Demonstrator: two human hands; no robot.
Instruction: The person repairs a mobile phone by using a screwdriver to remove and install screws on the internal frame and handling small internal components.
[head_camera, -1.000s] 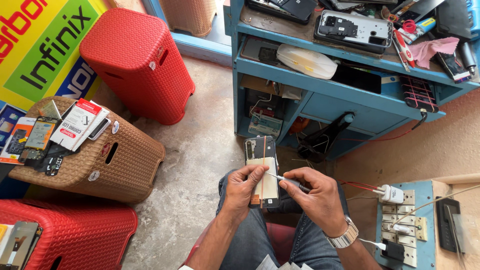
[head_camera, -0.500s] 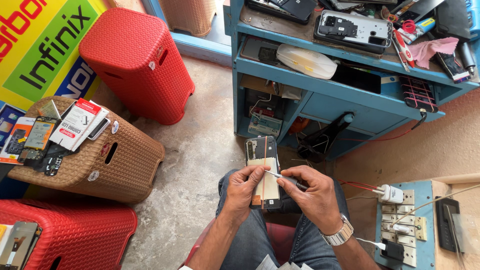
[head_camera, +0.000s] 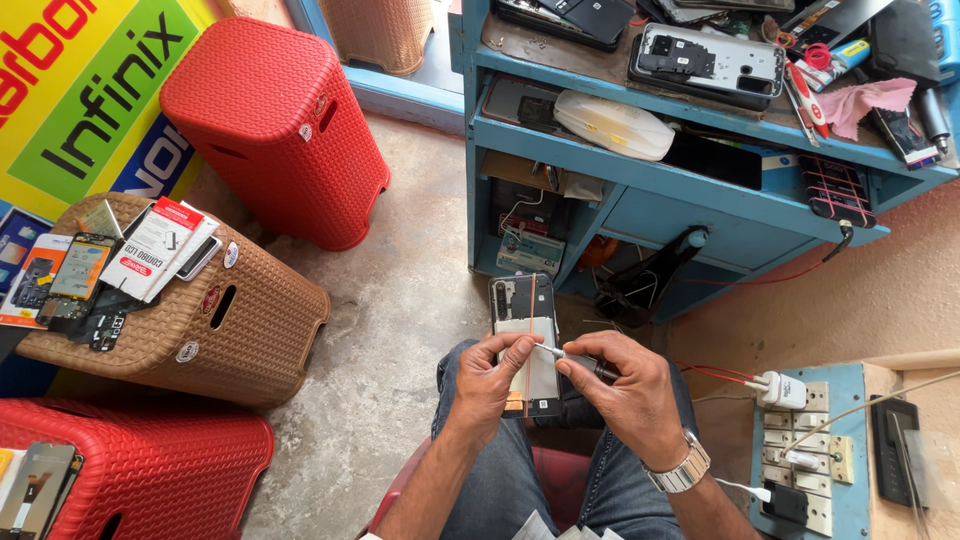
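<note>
Your left hand is clenched round the lower edge of an opened phone, back cover off, holding it upright over your lap with its exposed insides facing you. Your right hand pinches a small screwdriver between thumb and fingers, its tip resting on the phone's middle, just beside your left thumb. A metal wristwatch sits on that wrist.

Beyond the phone stands a blue workbench; on its top lies another opened phone frame, with a pink cloth to the right of it, and a white pouch lies on the shelf below. To the right of your right hand, a blue socket board holds a white charger. Well left of your grip, on the bare concrete floor, stand a brown woven stool carrying phone parts and small boxes and a red stool, with another red stool nearer you.
</note>
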